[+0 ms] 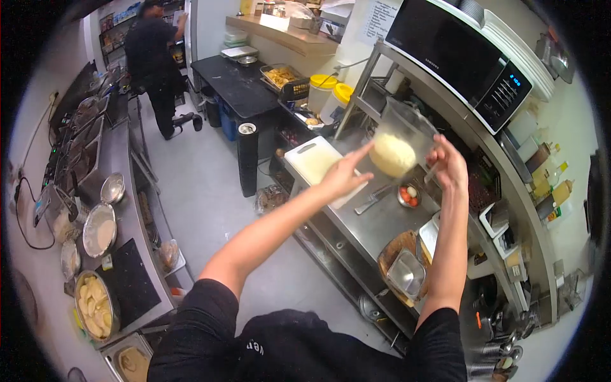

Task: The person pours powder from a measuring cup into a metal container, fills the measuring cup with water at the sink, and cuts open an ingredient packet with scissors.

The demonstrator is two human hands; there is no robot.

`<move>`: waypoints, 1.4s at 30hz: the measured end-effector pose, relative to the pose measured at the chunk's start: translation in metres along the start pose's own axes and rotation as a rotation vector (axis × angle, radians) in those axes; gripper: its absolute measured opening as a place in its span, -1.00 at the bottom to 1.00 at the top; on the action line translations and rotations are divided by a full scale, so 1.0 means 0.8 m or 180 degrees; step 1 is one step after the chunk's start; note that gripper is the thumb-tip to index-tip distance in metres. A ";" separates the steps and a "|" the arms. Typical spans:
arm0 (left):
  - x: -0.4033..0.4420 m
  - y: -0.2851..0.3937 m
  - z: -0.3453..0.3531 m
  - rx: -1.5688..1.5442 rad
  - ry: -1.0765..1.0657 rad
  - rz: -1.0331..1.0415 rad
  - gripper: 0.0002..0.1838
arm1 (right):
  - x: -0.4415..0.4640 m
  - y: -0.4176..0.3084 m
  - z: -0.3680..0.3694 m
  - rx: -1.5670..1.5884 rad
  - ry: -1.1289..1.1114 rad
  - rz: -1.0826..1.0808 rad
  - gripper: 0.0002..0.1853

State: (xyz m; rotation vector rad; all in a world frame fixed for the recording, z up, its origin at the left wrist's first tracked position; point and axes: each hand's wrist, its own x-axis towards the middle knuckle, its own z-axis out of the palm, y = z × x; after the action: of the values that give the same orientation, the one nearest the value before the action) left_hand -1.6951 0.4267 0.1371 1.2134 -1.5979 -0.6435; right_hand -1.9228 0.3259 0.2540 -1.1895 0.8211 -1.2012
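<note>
A clear container [402, 124] with a pale yellow mass [393, 155] at its bottom is up over the steel counter, in front of the shelf. My right hand [448, 162] is at its right side, fingers curled against the rim or handle. My left hand [347, 175] has its fingers spread, the index finger reaching to the container's lower left side. Below lie a white cutting board [313, 160], a grater-like metal tool [372, 200] and a small bowl [408, 195] of red and white pieces.
A microwave [458, 54] sits on the shelf above. A metal pan [406, 274] rests on a round wooden board [386, 254]. A person [153, 60] in dark clothes stands at the far left. Bowls and sliced food [95, 305] line the left counter.
</note>
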 end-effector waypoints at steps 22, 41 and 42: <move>0.473 -0.257 -0.367 -0.0509 0.1643 0.1156 -0.14 | 0.564 0.000 0.374 0.0412 -0.1068 -0.0305 -0.81; 0.847 -0.642 -0.544 0.1411 0.1537 0.1767 -0.28 | 0.999 0.208 0.527 0.0224 0.0613 -0.0329 -0.52; 0.857 -0.650 -0.546 0.1381 0.1593 0.1842 -0.31 | 1.012 0.213 0.526 0.0134 0.0537 -0.0404 -0.49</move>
State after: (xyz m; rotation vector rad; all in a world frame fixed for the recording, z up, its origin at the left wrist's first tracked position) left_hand -1.0946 -0.3282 0.1241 1.0218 -1.5744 0.3698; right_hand -1.3065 -0.3678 0.2752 -1.1305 0.8509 -1.4311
